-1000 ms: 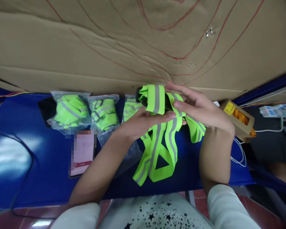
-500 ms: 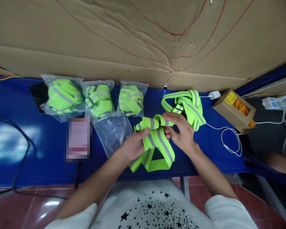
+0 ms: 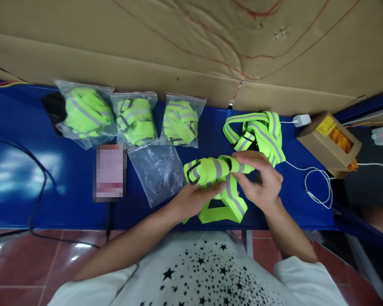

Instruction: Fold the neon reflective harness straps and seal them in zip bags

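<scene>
Between my hands is a neon-yellow reflective strap (image 3: 217,168) with grey stripes and a black buckle, partly folded up, with a loop hanging down toward the table's front edge. My left hand (image 3: 199,197) is closed around its lower left part, thumb lying across the front. My right hand (image 3: 258,178) pinches the strap's right end between thumb and fingers. An empty clear zip bag (image 3: 158,172) lies flat just left of my left hand. Behind my right hand, a loose heap of the same strap (image 3: 263,136) rests on the table.
Three clear bags of folded straps, a left one (image 3: 88,111), a middle one (image 3: 136,121) and a right one (image 3: 181,123), line the back of the blue table (image 3: 67,182). A blurred pinkish object (image 3: 110,172), a cardboard box (image 3: 330,142) and a white cable (image 3: 319,189) lie around.
The folded part of the strap has turned, so the black buckle on its left end shows more. My left thumb now lies lower across it. The camera view has shifted slightly.
</scene>
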Demonstrator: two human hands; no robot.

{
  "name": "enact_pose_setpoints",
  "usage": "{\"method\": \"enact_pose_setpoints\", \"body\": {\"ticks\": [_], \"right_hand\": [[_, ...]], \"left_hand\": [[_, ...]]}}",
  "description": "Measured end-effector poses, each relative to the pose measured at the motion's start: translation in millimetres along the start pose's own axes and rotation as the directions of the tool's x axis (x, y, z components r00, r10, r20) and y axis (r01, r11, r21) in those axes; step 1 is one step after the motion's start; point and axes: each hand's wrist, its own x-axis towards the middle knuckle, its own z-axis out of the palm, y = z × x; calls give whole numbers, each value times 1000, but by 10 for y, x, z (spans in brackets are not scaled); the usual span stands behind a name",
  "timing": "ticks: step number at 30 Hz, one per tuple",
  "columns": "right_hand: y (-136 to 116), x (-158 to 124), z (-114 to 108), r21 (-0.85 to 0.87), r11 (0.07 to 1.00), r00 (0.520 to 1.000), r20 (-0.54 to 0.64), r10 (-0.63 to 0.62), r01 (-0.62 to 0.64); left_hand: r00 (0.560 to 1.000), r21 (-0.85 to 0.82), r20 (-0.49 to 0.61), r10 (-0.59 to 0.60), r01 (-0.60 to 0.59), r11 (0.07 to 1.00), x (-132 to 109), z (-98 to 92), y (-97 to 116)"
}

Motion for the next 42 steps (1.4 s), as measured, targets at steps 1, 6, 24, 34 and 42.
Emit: {"method": "enact_pose_setpoints", "body": {"ticks": [1,6,24,34,42], "right_hand": [[-20,3,-24,34,997,997,-7,75,-75],[-14,37,-154,332,721,794,277,542,-608],[-124,-41,-64,25,948,938,150,312,-319],[133,-68,-125,-102,985,979,167,-121,140],[155,84,-333,117,980,769,637,51,-161]], "left_hand": [[999,1,31,21,-21,1000,-5,14,21],[980,270,94,175,-195,943,26,-17,14],[997,-82,-56,59,-64,995,160,103,-2],[957,-489,276,89,61,870,68,10,-25],[998,-432,-30,-48,30,901,112,-25,-50]]}}
